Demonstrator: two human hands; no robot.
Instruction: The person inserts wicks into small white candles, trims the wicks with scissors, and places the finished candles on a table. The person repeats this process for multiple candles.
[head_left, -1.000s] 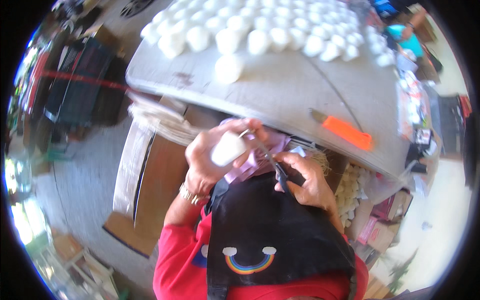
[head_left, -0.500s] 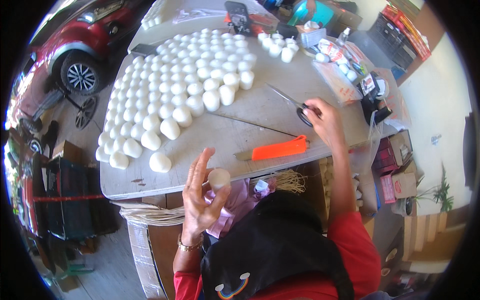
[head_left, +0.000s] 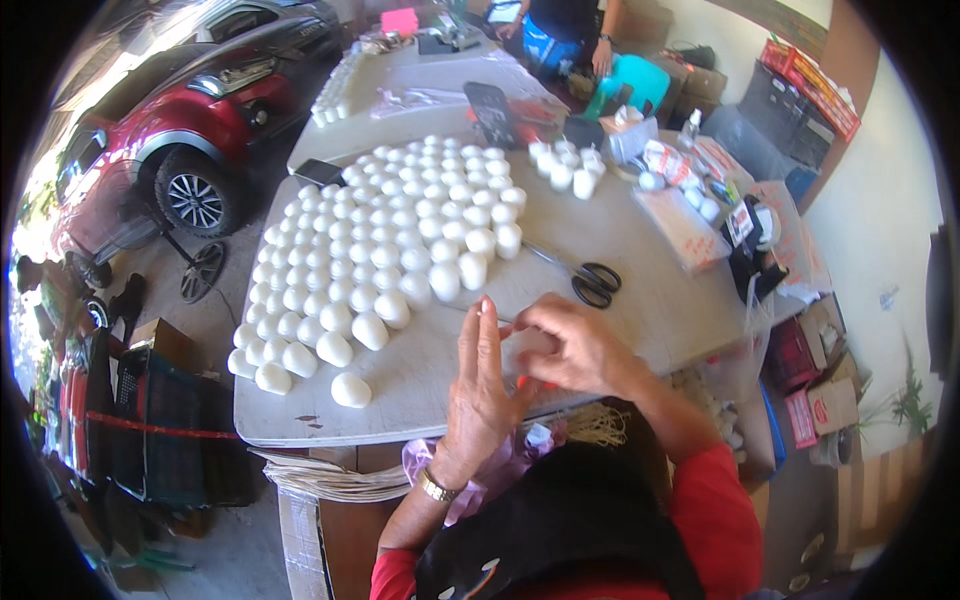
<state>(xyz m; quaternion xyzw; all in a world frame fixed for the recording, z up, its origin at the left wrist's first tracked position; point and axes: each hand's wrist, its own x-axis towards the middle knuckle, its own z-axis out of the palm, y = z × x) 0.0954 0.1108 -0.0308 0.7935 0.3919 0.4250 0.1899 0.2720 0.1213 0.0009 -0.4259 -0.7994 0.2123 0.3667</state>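
Note:
My left hand (head_left: 474, 385) and my right hand (head_left: 572, 348) meet above the table's near edge. Between them is a small white votive candle (head_left: 526, 350), partly covered by my fingers. My left thumb is against it, with the other left fingers pointing up. The right fingers curl round its far side. Black-handled scissors (head_left: 592, 284) lie beyond my right hand. Of the orange-handled knife (head_left: 536, 384), only bits show beneath my hands. Rows of similar white candles (head_left: 365, 250) fill the left of the table, and one candle (head_left: 351, 390) stands apart at the front.
A smaller candle group (head_left: 565, 168) stands farther back, near a dark phone (head_left: 490, 112). Plastic packets (head_left: 680, 228) lie at the right. Pale strings (head_left: 330, 440) hang below the front edge. A co-worker's hand (head_left: 602, 58) shows at the far end; a red car (head_left: 190, 120) is at left.
My right hand has let go of the scissors, which now lie on the table, and has come to the candle at my left hand. The view has tilted up, bringing a co-worker into sight.

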